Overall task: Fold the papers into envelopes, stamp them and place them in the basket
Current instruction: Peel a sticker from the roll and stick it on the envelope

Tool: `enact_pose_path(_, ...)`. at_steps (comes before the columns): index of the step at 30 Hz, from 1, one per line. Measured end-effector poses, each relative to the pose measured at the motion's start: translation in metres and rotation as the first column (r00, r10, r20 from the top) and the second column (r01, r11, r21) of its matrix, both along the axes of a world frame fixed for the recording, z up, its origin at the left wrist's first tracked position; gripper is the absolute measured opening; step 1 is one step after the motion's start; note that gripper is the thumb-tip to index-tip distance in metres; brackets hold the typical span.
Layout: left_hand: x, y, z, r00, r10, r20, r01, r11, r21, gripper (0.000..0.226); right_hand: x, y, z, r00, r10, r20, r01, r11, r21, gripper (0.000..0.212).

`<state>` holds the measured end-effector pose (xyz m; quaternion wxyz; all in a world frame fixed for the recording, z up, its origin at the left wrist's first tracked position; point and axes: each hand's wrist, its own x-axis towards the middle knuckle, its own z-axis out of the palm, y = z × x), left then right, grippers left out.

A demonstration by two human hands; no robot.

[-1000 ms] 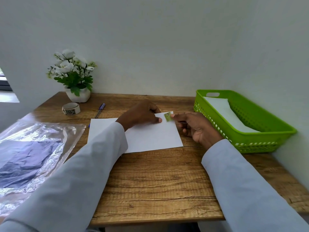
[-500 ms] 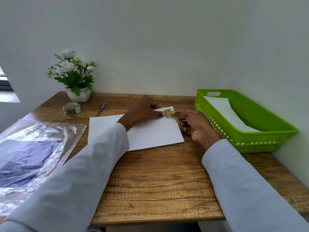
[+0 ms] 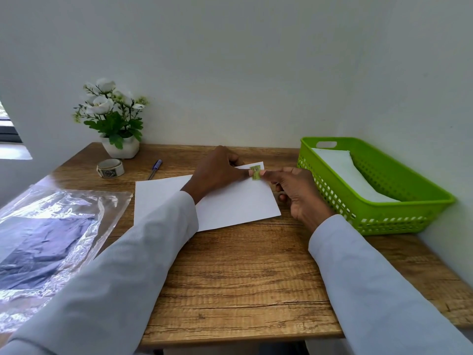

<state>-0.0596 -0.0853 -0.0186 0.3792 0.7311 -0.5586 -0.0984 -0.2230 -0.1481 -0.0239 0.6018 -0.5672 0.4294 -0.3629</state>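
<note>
Stamp now sits higher on the envelope, right at its far right corner; left hand presses it, right hand pinches its edge, near the green basket.

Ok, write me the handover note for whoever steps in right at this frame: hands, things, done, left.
Left hand presses the white envelope flat on the wooden desk, one fingertip at the green stamp.
Right hand pinches the stamp's right edge at the envelope's far right corner.
Green basket, to the right, already holds white paper.
Done: this sheet looks folded.
Left: press the stamp down, put the envelope in the basket.
</note>
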Motion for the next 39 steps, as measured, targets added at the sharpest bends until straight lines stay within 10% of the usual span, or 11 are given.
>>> enact_pose_path(18,0.001,0.0,0.0,0.999,0.037,0.026,-0.035,0.998,-0.056,0.024,0.005,-0.008,-0.013,0.997,-0.062,-0.037,0.046,0.94,-0.337,0.025)
enact_pose_path(39,-0.003,-0.004,0.0,0.996,-0.072,-0.048,0.065,0.989,-0.13,0.018,0.0,-0.003,-0.005,0.976,0.215,0.044,-0.198,0.951,-0.239,0.02)
